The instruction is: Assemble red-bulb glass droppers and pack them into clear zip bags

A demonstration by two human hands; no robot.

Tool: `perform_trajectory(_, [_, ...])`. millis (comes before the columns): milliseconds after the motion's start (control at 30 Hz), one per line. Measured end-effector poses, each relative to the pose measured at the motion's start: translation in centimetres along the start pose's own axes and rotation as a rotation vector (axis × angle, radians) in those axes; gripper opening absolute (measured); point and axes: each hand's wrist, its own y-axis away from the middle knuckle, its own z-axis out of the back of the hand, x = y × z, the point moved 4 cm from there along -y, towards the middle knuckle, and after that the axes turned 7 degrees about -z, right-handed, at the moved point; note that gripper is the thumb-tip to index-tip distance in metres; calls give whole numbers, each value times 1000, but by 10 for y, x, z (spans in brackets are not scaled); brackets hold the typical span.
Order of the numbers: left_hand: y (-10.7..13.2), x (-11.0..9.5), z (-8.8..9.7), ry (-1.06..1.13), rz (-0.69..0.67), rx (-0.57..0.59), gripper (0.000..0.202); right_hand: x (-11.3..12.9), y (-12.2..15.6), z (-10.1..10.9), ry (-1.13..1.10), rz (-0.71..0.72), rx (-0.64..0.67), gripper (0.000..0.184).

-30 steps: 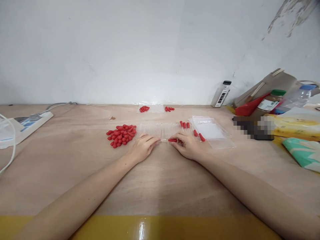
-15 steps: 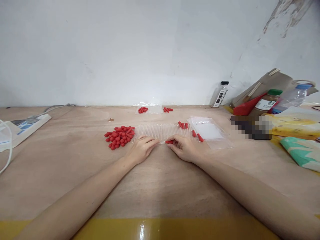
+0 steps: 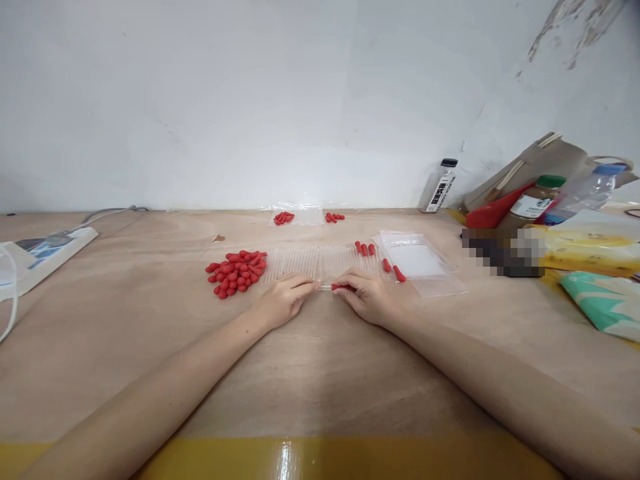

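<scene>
My left hand [image 3: 281,299] pinches a thin clear dropper tube [image 3: 325,288] that lies level between both hands. At the tube's right end is a red rubber bulb [image 3: 335,287], gripped in the closed fingers of my right hand [image 3: 371,297]; most of the bulb is hidden. Just beyond the hands lie two rows of clear tubes, a left row [image 3: 293,263] and a right row [image 3: 345,257]. Several red bulbs [image 3: 365,249] sit at the right row's end. Left of the tubes is a pile of red bulbs [image 3: 235,273].
Clear plastic bags [image 3: 413,256] lie right of the tubes. Small bagged red bulbs [image 3: 283,219] rest by the wall. Far right are a black-capped bottle [image 3: 441,187], a green-capped bottle [image 3: 537,200], a tissue pack [image 3: 590,250] and a green-white packet [image 3: 600,307]. A power strip [image 3: 65,257] is left.
The right fingers now cover more of the red bulb, and the left fingertips close on the tube. The view has shifted slightly; the surrounding things are unmoved.
</scene>
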Motion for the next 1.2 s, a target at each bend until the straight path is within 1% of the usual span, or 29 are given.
perform_trajectory(133, [-1,-2,1,-5,-44,-33,26,1,0,0,19,70,-32,12])
perform_trajectory(267, [-2,-4,1,8,-26,-52,25,2,0,-3,48,114,-15,11])
perform_trajectory(467, [-5,-9,-1,16,14,-79,21,0,-2,-7,80,98,57,12])
perform_trajectory(667, [-7,-10,-2,1,8,-56,21,-1,-4,-7,126,74,111,13])
perform_trajectory(767, [-6,-10,-3,-5,25,-37,21,0,-6,-6,99,66,135,13])
perform_trajectory(833, [-6,-9,-4,13,69,-37,21,-1,-7,-6,-5,6,132,11])
perform_trajectory(900, [-6,-8,-5,50,114,-46,22,-4,-10,-6,-195,-126,69,11])
perform_trajectory(967, [-7,-9,-4,89,123,-49,26,-10,-12,-5,-405,-283,-30,18])
perform_trajectory(1033, [-8,-10,-1,119,128,-43,33,-15,-17,-2,-564,-394,-104,26])
perform_trajectory(1067, [-8,-9,0,128,149,-40,36,-18,-20,2,-613,-431,-127,29])
perform_trajectory(1133, [-7,-6,3,132,224,-40,36,-30,-29,16,-637,-502,-178,33])
perform_trajectory(1200, [-6,-1,4,112,289,-39,30,-49,-37,36,-539,-608,-248,36])
